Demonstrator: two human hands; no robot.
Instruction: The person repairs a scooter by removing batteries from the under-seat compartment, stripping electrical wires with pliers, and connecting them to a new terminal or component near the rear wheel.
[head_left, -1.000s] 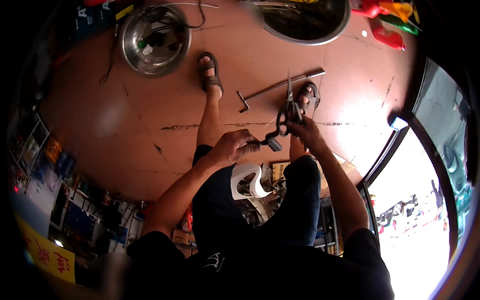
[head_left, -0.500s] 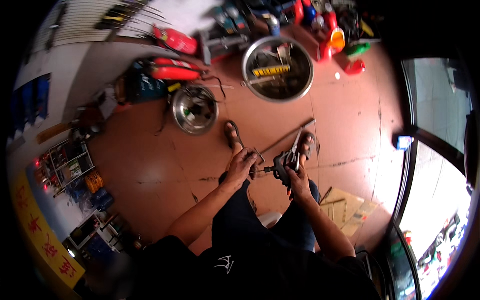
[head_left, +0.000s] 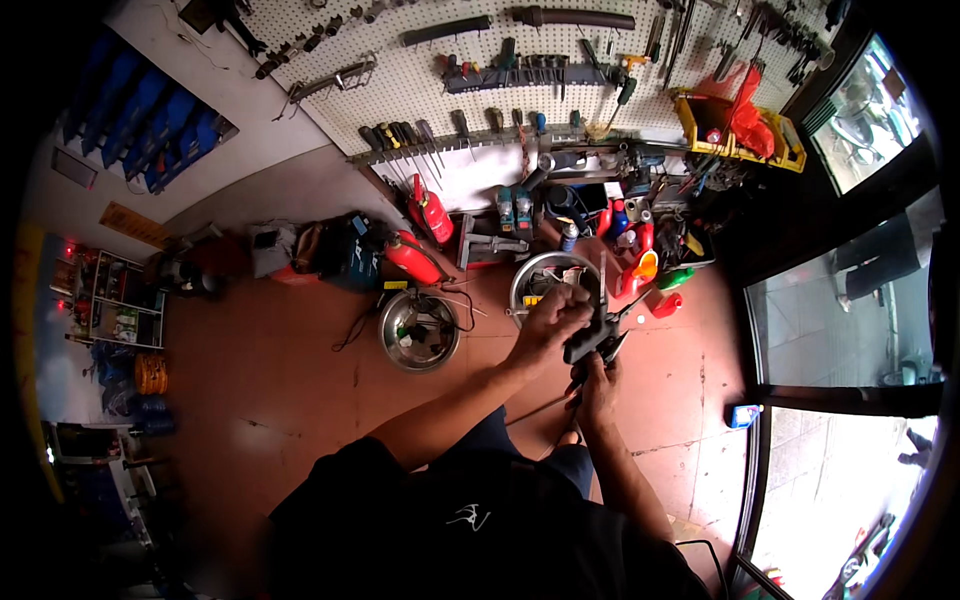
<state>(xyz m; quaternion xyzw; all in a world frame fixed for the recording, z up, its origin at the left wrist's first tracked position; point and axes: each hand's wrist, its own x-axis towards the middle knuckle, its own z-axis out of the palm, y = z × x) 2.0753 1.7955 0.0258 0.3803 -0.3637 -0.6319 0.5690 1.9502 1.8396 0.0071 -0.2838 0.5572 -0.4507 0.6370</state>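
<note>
My right hand [head_left: 598,385] grips a dark metal tool [head_left: 585,340] with slender pointed pieces sticking up from it. My left hand [head_left: 553,318] is curled at the upper left of that tool, fingers bent together; whatever sits inside them is hidden and blurred. Both hands are raised over the floor in front of a large steel basin [head_left: 518,292], which holds assorted metal items. A long metal bar [head_left: 535,410] lies below, partly hidden by my arms.
A smaller steel basin [head_left: 390,330] with a cord sits left of centre. Red extinguishers [head_left: 415,260], bottles [head_left: 668,305] and tools line the wall under a pegboard [head_left: 380,75]. A glass door [head_left: 830,340] is on the right, with a blue container [head_left: 742,416] beside it.
My view has lifted toward the tool wall. My left hand has risen to the top of the held tool, which has turned; my right hand still grips it below.
</note>
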